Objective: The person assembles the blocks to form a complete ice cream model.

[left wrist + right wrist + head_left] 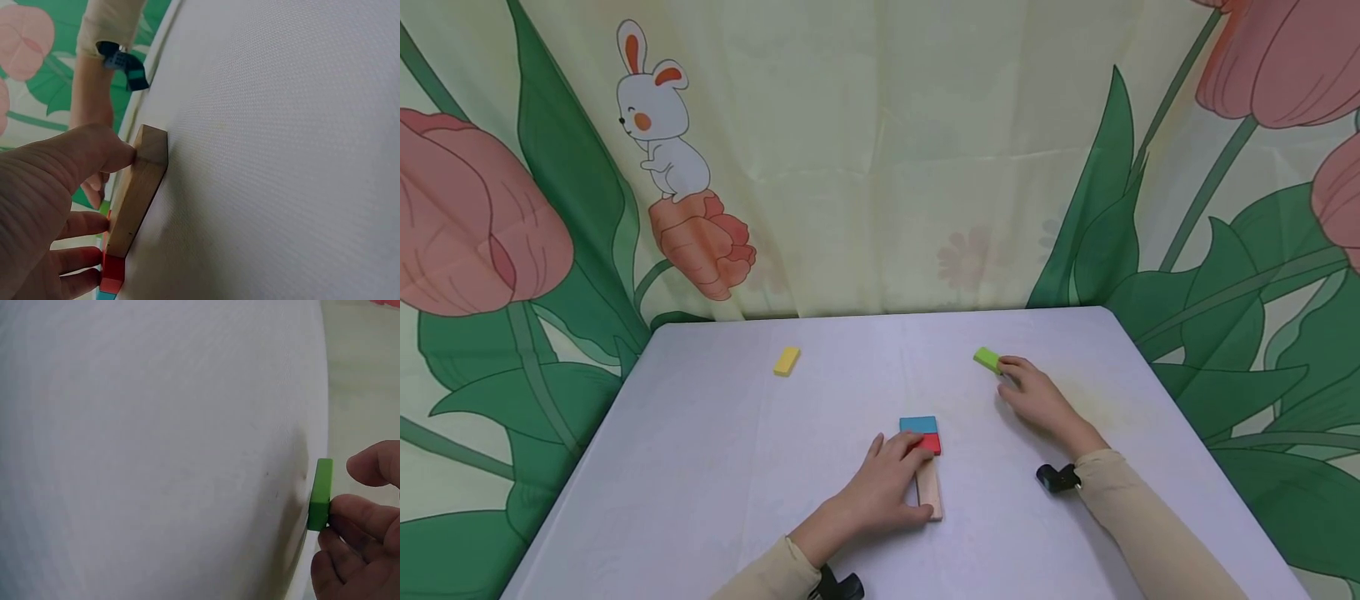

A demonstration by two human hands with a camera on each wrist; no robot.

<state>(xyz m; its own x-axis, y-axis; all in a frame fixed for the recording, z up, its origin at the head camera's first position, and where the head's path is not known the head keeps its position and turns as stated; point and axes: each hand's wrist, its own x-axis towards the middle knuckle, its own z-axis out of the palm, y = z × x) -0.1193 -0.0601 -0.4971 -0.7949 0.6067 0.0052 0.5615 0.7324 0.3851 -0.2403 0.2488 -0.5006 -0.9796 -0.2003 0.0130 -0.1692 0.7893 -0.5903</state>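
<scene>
That wide-spread left grip should lightly steady the wooden block. The right grip, thumb clear, should pinch the green block squarely.

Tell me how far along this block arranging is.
Looks done: the blue block, red block and wooden block form a row. In hand: the left hand holds the wooden block; the right hand touches the green block. Probably left: adding the green block, perhaps also the yellow block, lying apart.
</scene>
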